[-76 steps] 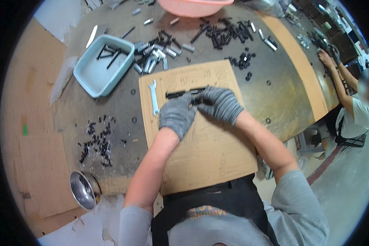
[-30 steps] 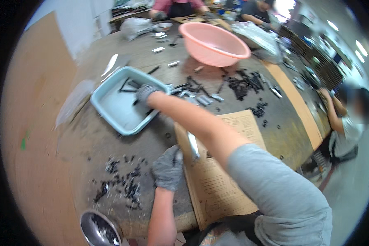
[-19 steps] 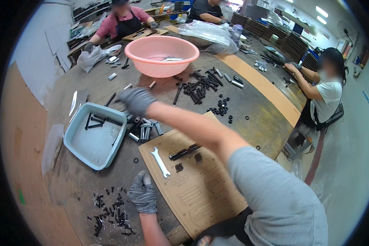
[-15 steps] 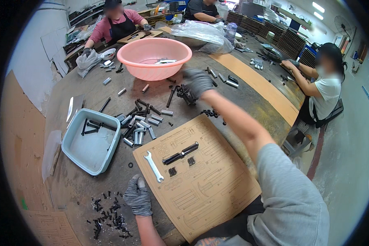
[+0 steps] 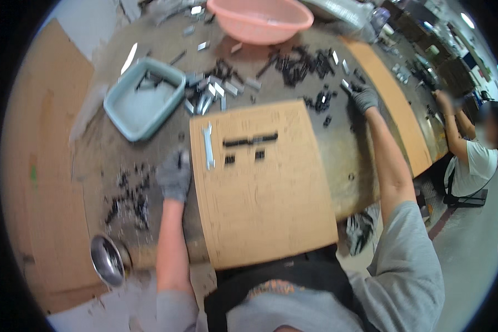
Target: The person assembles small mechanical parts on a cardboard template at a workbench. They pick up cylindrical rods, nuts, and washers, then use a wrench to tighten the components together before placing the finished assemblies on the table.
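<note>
My right hand (image 5: 364, 98), in a grey knitted glove, reaches to the far right of the worktable. Its fingers close around one end of a short silver metal tube (image 5: 346, 84). My left hand (image 5: 173, 176), gloved alike, rests beside the left edge of a printed cardboard sheet (image 5: 265, 210); blur hides how its fingers are set. On the sheet lie an open-ended wrench (image 5: 208, 146), a long black rod (image 5: 250, 140) and two small clusters of black parts (image 5: 259, 155). Small black screws (image 5: 128, 196) are scattered left of my left hand.
A pale blue tub (image 5: 116, 119) holds black bolts. Loose silver tubes (image 5: 205, 102) and a heap of black bolts (image 5: 301, 65) lie beyond the sheet, before a pink basin (image 5: 260, 22). A metal bowl (image 5: 108, 260) stands lower left. Another person (image 5: 473, 149) works at right.
My right hand has left the black bolt heap, moved right and taken hold of a silver tube. The view has tilted down, bringing the metal bowl into sight.
</note>
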`<state>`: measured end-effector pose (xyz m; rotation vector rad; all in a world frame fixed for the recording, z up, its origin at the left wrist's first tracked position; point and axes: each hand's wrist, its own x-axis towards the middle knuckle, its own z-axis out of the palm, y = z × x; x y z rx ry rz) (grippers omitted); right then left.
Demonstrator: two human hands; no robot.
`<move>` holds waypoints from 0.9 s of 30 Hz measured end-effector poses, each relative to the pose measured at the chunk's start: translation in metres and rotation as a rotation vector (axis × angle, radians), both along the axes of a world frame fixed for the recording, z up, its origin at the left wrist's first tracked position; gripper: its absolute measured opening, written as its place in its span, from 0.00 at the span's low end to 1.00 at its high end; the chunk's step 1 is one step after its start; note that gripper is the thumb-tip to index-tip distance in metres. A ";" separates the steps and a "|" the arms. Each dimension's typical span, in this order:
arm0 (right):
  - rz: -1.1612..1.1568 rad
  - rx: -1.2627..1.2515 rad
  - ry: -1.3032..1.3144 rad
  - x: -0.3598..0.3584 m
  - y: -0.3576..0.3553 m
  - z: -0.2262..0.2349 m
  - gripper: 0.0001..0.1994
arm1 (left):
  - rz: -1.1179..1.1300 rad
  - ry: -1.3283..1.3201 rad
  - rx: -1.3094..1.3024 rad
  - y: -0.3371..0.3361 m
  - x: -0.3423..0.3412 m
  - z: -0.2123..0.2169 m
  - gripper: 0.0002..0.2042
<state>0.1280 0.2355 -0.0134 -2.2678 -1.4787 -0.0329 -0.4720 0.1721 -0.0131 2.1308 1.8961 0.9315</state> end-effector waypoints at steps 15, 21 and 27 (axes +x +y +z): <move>0.791 -0.001 0.164 -0.270 -0.219 0.051 0.11 | 0.012 -0.139 0.063 -0.010 -0.014 0.018 0.13; 0.852 0.028 0.131 -0.269 -0.199 0.045 0.10 | -0.084 -0.405 0.007 -0.057 -0.003 0.038 0.10; 0.845 -0.080 0.462 -0.280 -0.225 0.053 0.10 | -0.176 -0.549 -0.082 -0.105 0.005 0.049 0.08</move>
